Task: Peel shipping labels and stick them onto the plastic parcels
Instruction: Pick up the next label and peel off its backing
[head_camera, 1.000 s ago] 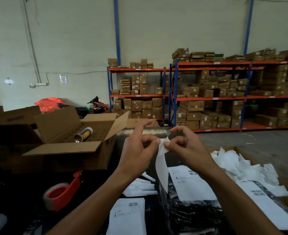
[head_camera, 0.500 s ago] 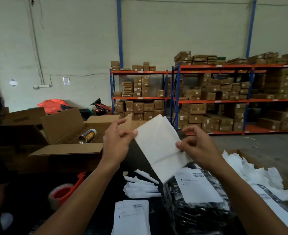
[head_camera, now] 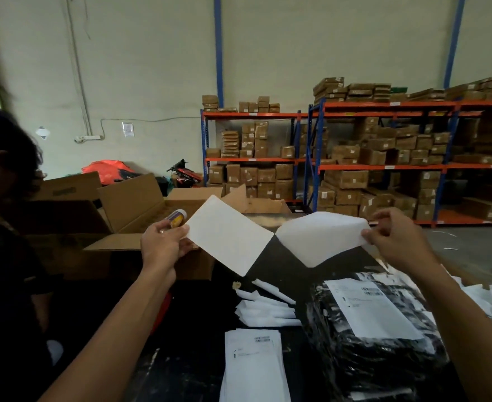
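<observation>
- Nearest me on the dark bench (head_camera: 282,265), a stack of white printed shipping labels (head_camera: 253,367) lies left of a black plastic parcel (head_camera: 384,352) already bearing a white label.
- Above the bench, my left hand (head_camera: 160,248) pinches a flat white sheet (head_camera: 227,236) by its edge; my right hand (head_camera: 395,242) pinches a curled white sheet (head_camera: 320,236). Their corners meet between my hands.
- Behind my left hand sits an open brown cardboard box (head_camera: 134,207).
- Against the far wall stand orange-and-blue shelves of brown cartons (head_camera: 384,158).
</observation>
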{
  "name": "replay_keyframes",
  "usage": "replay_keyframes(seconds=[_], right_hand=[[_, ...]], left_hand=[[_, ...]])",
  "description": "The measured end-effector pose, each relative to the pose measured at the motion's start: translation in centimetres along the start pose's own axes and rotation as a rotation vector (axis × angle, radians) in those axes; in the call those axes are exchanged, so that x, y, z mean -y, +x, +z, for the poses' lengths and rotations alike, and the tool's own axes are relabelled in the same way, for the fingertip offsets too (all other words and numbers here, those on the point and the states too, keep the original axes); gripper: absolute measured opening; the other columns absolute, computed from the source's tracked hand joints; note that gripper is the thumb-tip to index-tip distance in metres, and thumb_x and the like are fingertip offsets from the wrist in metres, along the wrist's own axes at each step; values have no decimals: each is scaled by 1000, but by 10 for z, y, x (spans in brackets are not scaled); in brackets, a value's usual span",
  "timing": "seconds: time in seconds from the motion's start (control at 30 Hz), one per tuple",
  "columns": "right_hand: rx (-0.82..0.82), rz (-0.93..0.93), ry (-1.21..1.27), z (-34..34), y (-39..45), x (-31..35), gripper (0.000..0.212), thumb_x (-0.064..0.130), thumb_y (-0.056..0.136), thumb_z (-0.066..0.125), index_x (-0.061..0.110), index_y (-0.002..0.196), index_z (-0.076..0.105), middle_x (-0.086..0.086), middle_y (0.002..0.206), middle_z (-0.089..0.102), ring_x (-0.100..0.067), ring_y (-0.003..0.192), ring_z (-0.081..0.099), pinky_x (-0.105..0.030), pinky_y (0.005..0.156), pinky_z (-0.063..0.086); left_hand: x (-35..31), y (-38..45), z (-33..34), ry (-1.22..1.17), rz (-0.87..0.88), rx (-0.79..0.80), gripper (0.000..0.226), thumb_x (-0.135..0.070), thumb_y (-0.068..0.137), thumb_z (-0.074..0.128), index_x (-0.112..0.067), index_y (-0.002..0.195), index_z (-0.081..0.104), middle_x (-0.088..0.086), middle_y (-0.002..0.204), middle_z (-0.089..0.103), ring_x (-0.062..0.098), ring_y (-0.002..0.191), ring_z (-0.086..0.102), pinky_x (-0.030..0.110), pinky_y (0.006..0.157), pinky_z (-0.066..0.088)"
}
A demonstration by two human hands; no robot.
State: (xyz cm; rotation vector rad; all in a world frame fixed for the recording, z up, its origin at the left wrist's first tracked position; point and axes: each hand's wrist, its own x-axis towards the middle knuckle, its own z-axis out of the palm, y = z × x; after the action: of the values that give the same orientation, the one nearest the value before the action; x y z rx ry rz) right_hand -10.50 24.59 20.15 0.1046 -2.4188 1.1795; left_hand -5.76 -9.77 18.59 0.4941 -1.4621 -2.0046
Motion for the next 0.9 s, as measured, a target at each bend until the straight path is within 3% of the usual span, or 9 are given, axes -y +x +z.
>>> replay_keyframes(seconds=[0.13, 0.3, 0.47, 0.57, 0.67, 0.9], right_hand=[[23, -163, -194, 23, 23, 21, 28, 13, 88, 61, 13, 115, 52, -12, 116, 61, -25, 101, 57, -35, 81, 48], [340, -399, -371, 84, 41, 55, 26, 14, 91, 55, 16, 117, 53, -2, 107, 55, -19, 99, 56, -32, 83, 49], [627, -538, -636, 155, 55, 46, 30, 13, 89, 55, 20, 117, 51, -9, 117, 57, -25, 100, 57, -40, 84, 52], [762, -628, -819, 182, 52, 36, 26, 7, 88, 53, 11, 113, 50, -15, 112, 55, -31, 95, 57, -44, 82, 52], [835, -678, -952, 203, 42, 31, 28, 2, 87, 51, 5, 116, 53, -17, 115, 56, -32, 100, 58, -40, 80, 49], [850, -667, -1038, 228, 27, 12, 31, 0, 87, 51, 4, 117, 56, -16, 117, 58, -32, 103, 59, -39, 79, 48]], left_hand=[[1, 5, -19, 30, 22, -80, 43, -5, 86, 66, -14, 124, 49, 13, 117, 63, 23, 95, 67, 27, 62, 55], [11, 0, -22, 118, 97, -60, 47, -7, 86, 65, -12, 129, 48, 15, 118, 62, 24, 98, 64, 28, 67, 54], [22, -4, -25, 148, 100, -24, 45, -6, 86, 65, -13, 127, 48, 16, 109, 65, 27, 95, 67, 34, 73, 57], [28, -8, -26, 171, 100, -8, 44, -5, 87, 65, -10, 127, 47, 13, 97, 67, 24, 85, 68, 29, 63, 57], [33, -10, -28, 189, 99, 8, 43, -4, 87, 64, -10, 127, 47, 11, 89, 66, 17, 74, 64, 25, 56, 54], [36, -14, -23, 171, 77, 38, 41, -5, 89, 62, -11, 126, 47, 9, 87, 64, 17, 76, 63, 25, 54, 54]])
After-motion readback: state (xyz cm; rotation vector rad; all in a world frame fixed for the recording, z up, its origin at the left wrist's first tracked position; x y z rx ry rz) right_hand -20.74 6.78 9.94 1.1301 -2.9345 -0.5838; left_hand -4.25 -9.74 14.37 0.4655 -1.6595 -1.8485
